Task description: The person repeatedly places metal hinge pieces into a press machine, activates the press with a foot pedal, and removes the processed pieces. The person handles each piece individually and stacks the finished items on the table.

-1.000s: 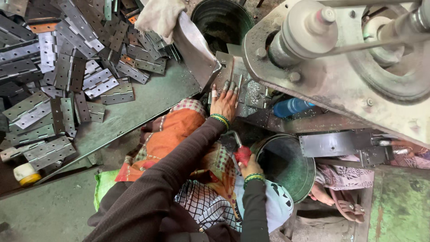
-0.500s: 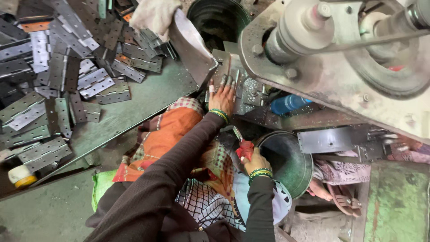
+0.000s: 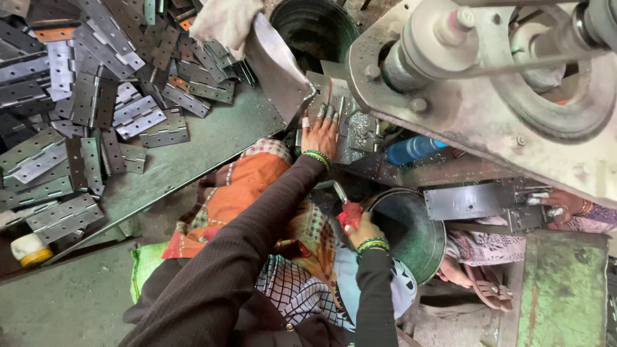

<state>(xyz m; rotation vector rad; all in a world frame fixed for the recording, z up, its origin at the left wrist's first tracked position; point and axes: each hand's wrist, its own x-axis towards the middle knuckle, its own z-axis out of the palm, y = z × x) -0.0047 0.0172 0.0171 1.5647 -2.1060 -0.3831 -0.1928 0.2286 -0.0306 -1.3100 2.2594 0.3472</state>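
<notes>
- Left hand point(image 3: 320, 135): we reach it up and forward, fingers straight and close together, tips lying flat on the metal parts at the press bed point(image 3: 350, 128). It grips nothing.
- Right hand point(image 3: 361, 228): low, close to our lap, fingers curled shut round a red handle point(image 3: 350, 213). A thin metal bar point(image 3: 335, 190) runs up and left from the fist.
- Relation: the bed lies straight ahead of the left fingertips, touching them; the left hand is much the nearer, the right sits well below and back.
- Bar axis: slanted, lower right to upper left, its far end pointing toward the left wrist.
- Bucket point(image 3: 411, 238): dark, round, just right of the right hand.
- Hinge plates point(image 3: 96, 109): grey, perforated, heaped on the sloping table point(image 3: 199, 151) to the left, well apart from both hands.
- Bottle point(image 3: 411, 149): blue, lying under the press frame point(image 3: 488, 122).
- Second person's hand point(image 3: 569, 202): far right, at a steel block.
</notes>
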